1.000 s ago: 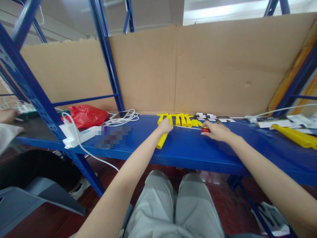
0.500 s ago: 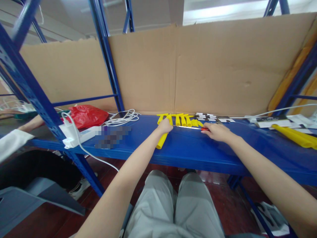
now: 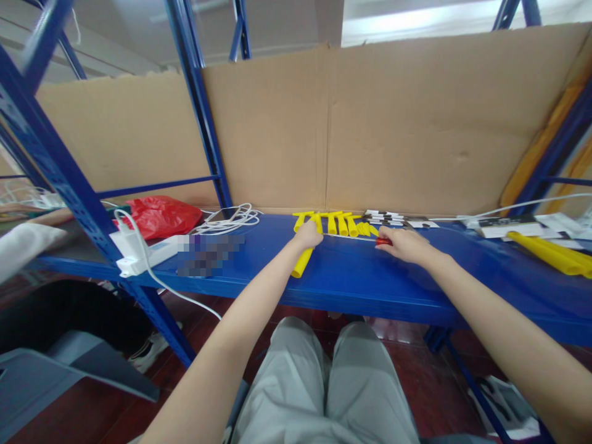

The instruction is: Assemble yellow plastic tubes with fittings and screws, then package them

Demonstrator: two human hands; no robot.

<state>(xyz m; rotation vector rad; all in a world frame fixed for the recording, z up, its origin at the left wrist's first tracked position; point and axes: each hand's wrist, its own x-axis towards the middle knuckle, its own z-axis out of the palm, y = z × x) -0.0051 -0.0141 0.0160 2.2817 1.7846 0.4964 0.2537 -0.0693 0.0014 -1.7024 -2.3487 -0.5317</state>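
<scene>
My left hand [image 3: 309, 234] is closed round a yellow T-shaped piece [image 3: 302, 264], whose tube-like end points toward me over the blue shelf [image 3: 351, 271]. My right hand [image 3: 398, 243] grips a red-handled tool [image 3: 383, 242]. From it a long, thin metal shaft [image 3: 349, 237] runs left to my left hand; its tip and exact kind cannot be made out. Just behind the shaft lie several more yellow T-shaped pieces [image 3: 343, 226] in a row, with smaller yellow bits [image 3: 365, 229] at their right. Black-and-white packets [image 3: 385, 218] are stacked beyond my right hand.
Left of my arms are a white power strip [image 3: 157, 250], a red plastic bag [image 3: 164, 216] and coiled white cable [image 3: 235, 217]. Long yellow pieces [image 3: 548, 254] lie at the right. Cardboard [image 3: 393, 129] walls off the back. Another person's sleeve [image 3: 28, 246] shows at far left.
My hands stay nearly where they were, with the red handle turned slightly and the shaft showing thinner. At the far left, the other person's arm has shifted.
</scene>
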